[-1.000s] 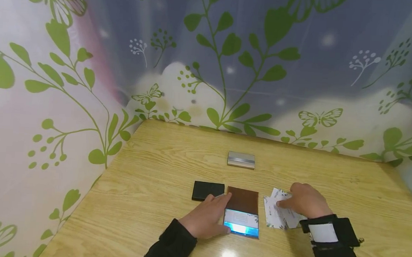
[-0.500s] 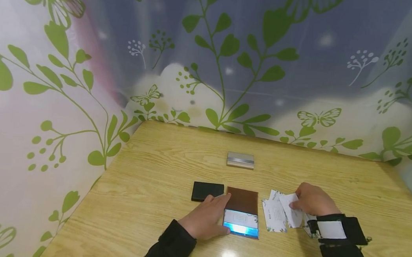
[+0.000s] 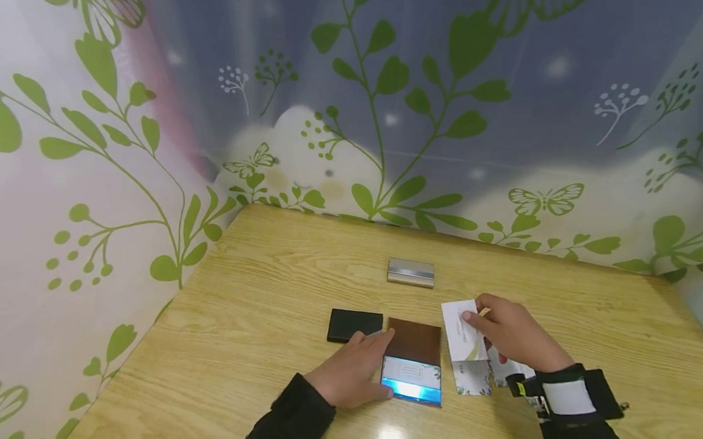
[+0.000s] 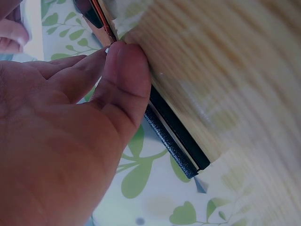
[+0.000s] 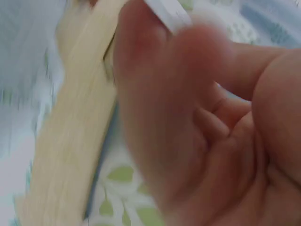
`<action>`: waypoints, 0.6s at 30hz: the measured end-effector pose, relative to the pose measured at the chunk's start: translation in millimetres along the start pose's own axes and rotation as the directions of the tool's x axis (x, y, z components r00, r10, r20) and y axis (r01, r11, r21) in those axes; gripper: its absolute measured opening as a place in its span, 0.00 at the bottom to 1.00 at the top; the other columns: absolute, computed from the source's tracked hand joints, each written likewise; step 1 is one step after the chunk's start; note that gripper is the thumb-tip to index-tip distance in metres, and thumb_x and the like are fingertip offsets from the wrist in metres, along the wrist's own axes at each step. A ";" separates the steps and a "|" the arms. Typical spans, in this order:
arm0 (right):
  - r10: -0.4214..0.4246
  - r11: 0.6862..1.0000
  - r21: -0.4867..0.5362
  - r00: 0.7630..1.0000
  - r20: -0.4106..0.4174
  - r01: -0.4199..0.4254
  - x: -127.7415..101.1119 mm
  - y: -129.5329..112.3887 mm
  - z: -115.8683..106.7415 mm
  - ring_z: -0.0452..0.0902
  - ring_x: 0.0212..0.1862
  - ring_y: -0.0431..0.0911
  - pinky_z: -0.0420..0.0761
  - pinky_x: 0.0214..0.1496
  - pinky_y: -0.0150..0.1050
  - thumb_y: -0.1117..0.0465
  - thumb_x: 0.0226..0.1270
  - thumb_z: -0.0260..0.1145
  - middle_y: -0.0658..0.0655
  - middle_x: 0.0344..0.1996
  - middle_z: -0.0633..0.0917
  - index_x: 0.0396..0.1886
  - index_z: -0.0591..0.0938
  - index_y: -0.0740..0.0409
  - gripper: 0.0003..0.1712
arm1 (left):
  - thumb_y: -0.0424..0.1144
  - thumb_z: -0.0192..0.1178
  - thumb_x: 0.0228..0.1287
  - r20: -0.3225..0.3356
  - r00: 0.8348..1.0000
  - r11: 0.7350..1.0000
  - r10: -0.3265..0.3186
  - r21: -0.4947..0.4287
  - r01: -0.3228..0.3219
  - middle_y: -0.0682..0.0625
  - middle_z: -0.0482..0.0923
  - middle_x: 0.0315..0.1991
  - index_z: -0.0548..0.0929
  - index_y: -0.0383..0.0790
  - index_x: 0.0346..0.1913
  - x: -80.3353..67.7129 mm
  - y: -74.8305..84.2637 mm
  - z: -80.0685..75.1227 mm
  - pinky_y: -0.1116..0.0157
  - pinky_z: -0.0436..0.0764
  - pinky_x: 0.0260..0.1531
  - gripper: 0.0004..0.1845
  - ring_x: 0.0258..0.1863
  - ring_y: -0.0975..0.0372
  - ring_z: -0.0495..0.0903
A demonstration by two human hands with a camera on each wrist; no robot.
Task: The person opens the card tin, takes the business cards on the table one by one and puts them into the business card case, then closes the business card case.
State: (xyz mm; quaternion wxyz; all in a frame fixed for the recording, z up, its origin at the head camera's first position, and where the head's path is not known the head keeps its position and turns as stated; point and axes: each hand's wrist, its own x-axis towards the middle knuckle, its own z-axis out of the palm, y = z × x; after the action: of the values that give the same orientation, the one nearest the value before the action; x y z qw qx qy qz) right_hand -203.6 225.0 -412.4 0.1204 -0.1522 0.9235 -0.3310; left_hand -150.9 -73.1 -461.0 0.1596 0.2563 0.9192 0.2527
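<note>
A brown card case (image 3: 413,367) lies open on the wooden table (image 3: 263,288), its shiny lower half showing a card inside. My left hand (image 3: 353,373) rests flat against the case's left edge, fingers straight; the left wrist view shows the thumb (image 4: 126,80) pressed at that edge. My right hand (image 3: 510,330) pinches a white card with a green print (image 3: 464,332) and holds it lifted just right of the case. Loose white cards (image 3: 487,375) lie on the table under that hand. The right wrist view is blurred, with only the card's edge (image 5: 168,14) above the fingers.
A black case (image 3: 354,325) lies left of the brown one, touching it; its edge shows in the left wrist view (image 4: 176,143). A silver metal case (image 3: 411,273) sits farther back at the middle. Leaf-patterned curtains (image 3: 89,163) close in the table at left and back.
My right hand drew one card from the loose pile, lifted it and carried it up and left toward the brown case. My left hand stayed in place.
</note>
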 end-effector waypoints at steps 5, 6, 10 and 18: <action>-0.137 0.990 0.035 0.986 0.092 0.134 6.7 -16.4 23.4 0.75 0.28 0.45 0.78 0.29 0.38 0.63 0.80 0.60 0.53 0.34 0.81 0.54 0.77 0.63 0.10 | 0.49 0.70 0.68 -0.010 1.000 1.000 0.004 0.014 -0.004 0.46 0.60 0.80 0.56 0.36 0.82 1.5 -0.3 0.7 0.57 0.63 0.73 0.48 0.76 0.56 0.60; -0.161 0.987 0.034 0.981 0.107 0.158 8.6 -18.6 28.2 0.75 0.31 0.44 0.77 0.31 0.37 0.64 0.80 0.60 0.52 0.34 0.81 0.55 0.78 0.63 0.10 | 0.49 0.70 0.68 -0.012 1.000 1.000 0.003 0.015 -0.002 0.46 0.60 0.80 0.56 0.36 0.82 1.8 -0.3 0.7 0.57 0.64 0.72 0.49 0.76 0.56 0.61; -0.231 0.973 0.049 0.967 0.111 0.227 17.4 -24.2 47.6 0.78 0.37 0.41 0.79 0.37 0.35 0.65 0.78 0.62 0.48 0.37 0.84 0.57 0.82 0.61 0.12 | 0.50 0.71 0.67 -0.016 1.000 1.000 0.008 0.006 -0.008 0.47 0.61 0.80 0.56 0.37 0.82 2.7 -1.2 1.3 0.59 0.67 0.69 0.49 0.70 0.57 0.64; -0.226 0.974 -0.007 0.969 0.094 0.228 27.5 -27.2 73.4 0.78 0.37 0.37 0.80 0.38 0.35 0.66 0.74 0.66 0.45 0.36 0.86 0.53 0.87 0.57 0.11 | 0.47 0.71 0.67 -0.024 0.999 0.999 0.046 -0.006 -0.046 0.48 0.58 0.81 0.53 0.35 0.82 2.5 -3.7 0.7 0.62 0.67 0.65 0.50 0.66 0.60 0.64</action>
State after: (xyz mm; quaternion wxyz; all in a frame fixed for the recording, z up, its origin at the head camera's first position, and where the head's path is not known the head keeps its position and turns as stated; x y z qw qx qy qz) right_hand -199.8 152.9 -453.3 0.1233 -0.2732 0.8962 -0.3272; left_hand -154.0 -74.2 -464.0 0.1435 0.2737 0.9141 0.2626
